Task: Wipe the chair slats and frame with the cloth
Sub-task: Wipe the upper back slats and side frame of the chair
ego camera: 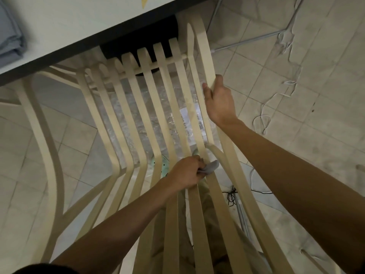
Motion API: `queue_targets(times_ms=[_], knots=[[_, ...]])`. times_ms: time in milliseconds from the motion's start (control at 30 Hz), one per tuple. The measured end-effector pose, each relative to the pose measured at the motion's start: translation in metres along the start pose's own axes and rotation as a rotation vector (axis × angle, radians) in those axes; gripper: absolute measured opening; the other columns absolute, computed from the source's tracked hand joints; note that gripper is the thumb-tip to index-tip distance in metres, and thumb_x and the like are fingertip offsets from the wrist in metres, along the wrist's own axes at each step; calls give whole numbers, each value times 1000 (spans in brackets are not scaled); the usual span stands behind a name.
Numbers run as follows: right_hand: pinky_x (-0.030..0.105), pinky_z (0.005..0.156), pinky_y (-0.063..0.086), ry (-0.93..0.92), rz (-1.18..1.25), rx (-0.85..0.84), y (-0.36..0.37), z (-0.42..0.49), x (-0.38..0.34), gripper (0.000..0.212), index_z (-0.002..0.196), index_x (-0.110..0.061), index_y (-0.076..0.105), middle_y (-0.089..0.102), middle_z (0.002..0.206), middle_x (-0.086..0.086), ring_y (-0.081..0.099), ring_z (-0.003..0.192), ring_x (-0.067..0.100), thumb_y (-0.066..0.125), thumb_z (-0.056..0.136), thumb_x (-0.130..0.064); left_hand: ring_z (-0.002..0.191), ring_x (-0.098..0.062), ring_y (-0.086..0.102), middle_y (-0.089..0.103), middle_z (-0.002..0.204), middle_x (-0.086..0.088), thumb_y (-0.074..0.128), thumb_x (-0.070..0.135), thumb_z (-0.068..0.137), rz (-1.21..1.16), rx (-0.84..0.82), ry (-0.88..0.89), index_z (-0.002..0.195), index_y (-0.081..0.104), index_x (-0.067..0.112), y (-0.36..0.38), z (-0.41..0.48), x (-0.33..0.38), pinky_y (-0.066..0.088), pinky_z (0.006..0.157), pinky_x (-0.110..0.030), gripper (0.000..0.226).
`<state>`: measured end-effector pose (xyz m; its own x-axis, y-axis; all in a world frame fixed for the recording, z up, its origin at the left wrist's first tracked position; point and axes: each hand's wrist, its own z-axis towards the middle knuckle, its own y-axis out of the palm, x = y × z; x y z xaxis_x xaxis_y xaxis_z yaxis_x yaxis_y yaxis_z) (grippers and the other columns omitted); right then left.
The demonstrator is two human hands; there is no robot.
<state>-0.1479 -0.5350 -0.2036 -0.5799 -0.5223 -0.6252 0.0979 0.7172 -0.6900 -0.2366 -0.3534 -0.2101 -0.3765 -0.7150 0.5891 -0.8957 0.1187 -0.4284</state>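
Pressing small grey cloth on pale wooden slat with left hand, grip closed on cloth | right hand grip holding pale wooden chair frame

One chair, one cloth, two hands, one table.

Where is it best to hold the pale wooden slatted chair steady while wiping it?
Probably the outer right frame rail of the pale wooden slatted chair, gripped from above as the right hand does: it is narrow enough to wrap and clear of the small grey cloth.
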Motion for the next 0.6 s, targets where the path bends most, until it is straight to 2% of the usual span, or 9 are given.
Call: queue_targets(times_ms=[100,200,333,600], knots=[[40,61,53,-8,10,3,-1,-1,-3,30,119,-11,42,62,86,6,61,69,23,37,101,-34,91,-23,59,59,107,-5,58,31,89,1,22,27,99,70,13,0,-17,8,36,71,-26,23],[40,64,53,-14,6,5,-3,-2,-3,29,120,-11,41,63,93,8,62,75,24,37,101,-33,90,-20,60,60,105,-1,61,33,87,-45,69,64,95,70,16,-1,-39,23,46,73,-31,21],[43,69,54,-29,-8,18,-2,-2,-3,32,124,-11,40,64,100,11,63,82,27,37,101,-32,78,-15,56,56,88,0,63,34,86,-147,81,139,84,70,18,-10,-73,44,49,69,-38,18],[40,69,54,-23,18,13,-5,-5,-5,32,125,-9,41,63,100,10,62,80,24,38,101,-30,93,-3,50,57,105,7,62,28,88,-274,131,225,103,72,18,-14,-126,76,43,75,-19,21]])
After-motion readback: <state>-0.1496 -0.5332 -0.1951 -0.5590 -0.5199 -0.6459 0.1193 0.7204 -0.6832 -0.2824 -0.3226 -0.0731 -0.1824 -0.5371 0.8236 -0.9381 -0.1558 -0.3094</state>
